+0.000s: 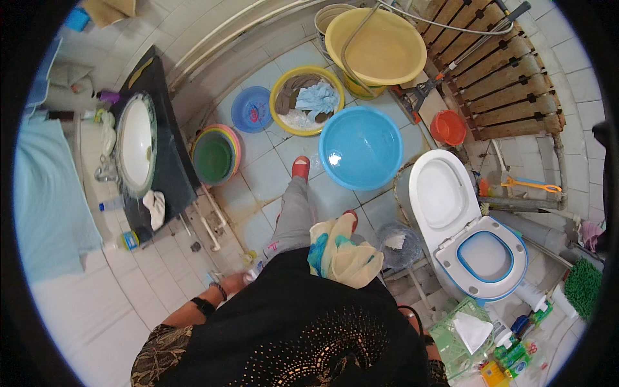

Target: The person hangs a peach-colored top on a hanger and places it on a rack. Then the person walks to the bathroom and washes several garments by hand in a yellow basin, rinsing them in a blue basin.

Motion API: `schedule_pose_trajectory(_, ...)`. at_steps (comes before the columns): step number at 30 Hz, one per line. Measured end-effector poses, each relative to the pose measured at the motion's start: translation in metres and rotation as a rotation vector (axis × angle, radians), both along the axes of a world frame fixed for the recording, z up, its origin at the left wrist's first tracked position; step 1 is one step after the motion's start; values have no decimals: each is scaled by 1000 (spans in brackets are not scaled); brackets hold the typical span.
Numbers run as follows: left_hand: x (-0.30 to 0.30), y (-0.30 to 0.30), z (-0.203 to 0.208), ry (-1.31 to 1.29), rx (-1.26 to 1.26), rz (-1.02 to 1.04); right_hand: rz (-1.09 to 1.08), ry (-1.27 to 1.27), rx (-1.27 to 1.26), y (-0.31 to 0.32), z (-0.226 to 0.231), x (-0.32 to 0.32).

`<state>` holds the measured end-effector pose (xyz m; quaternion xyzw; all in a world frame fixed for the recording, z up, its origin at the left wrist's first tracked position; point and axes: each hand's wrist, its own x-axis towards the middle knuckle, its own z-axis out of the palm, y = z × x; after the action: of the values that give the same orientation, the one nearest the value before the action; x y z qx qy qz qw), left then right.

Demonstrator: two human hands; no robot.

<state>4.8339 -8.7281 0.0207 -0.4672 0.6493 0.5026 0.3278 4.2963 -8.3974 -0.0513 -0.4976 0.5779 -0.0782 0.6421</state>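
Observation:
My left hand (pixel 235 282), with a dark band on the wrist, reaches out at the left of my black top. Its fingers are partly hidden and appear closed around a pale bottle-like thing (pixel 254 271). A small yellow-topped item (pixel 249 257) is close beside it. Only a sliver of my right hand (pixel 409 315) shows past the right edge of my top; its fingers are hidden. A sheer cream and turquoise cloth (pixel 345 253) hangs at the front of my body; what holds it is not visible.
On the tiled floor stand a blue basin of water (pixel 330 169), a yellow-rimmed basin (pixel 277 119) with clothes, a small blue basin (pixel 240 116) and stacked basins (pixel 237 145). A sink (pixel 137 145) is left; a toilet (pixel 422 193) and green basket (pixel 445 332) are right.

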Motion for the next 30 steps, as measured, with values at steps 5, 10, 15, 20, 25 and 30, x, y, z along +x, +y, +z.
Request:
schedule_pose_trajectory(5,67,-48,43,-135,695,20,-195,-40,565,9,16,76)
schedule_pose_trajectory(10,25,-195,126,-352,954,-269,-226,-111,780,-27,36,141)
schedule_pose_trajectory(15,-102,-340,193,-473,842,-398,-75,-246,791,-67,42,153)
schedule_pose_trajectory(20,-231,-368,211,110,568,398,-46,34,411,-170,4,98)
schedule_pose_trajectory(25,-297,-325,157,212,461,509,-674,261,76,-285,-48,28)
schedule_pose_trajectory(30,-309,-325,28,226,439,625,-1047,44,9,-348,-111,2)
